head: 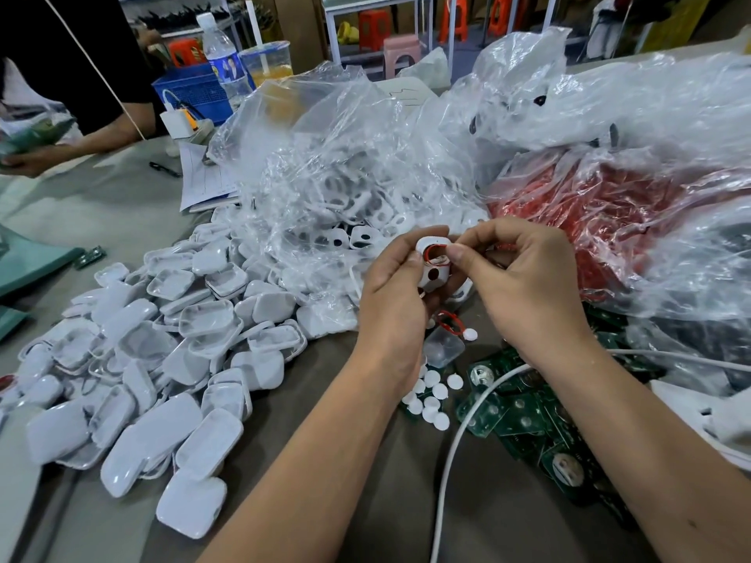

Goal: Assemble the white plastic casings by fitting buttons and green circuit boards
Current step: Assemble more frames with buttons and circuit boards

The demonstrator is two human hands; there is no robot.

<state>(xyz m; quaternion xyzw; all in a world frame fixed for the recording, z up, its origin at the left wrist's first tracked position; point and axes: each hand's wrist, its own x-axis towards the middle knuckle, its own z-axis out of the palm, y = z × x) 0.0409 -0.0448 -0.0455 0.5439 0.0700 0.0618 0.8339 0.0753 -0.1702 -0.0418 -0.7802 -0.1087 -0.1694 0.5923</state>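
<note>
My left hand point(392, 294) and my right hand point(524, 278) both grip one white plastic casing point(434, 274) above the table; a red wire loop shows inside it, and my right thumb presses at its top. Below the hands lie several round white buttons point(431, 394) and a spread of green circuit boards point(524, 424). A clear casing half point(443, 346) with a red wire rests just under my hands. A big heap of white casings point(162, 359) covers the table on the left.
Clear plastic bags point(345, 164) of white parts and a bag of red wires point(609, 221) fill the back and right. A white cable point(455, 449) crosses the boards. Another person's arm point(81, 144), a water bottle point(223, 63) and a blue basket point(195, 95) are at far left.
</note>
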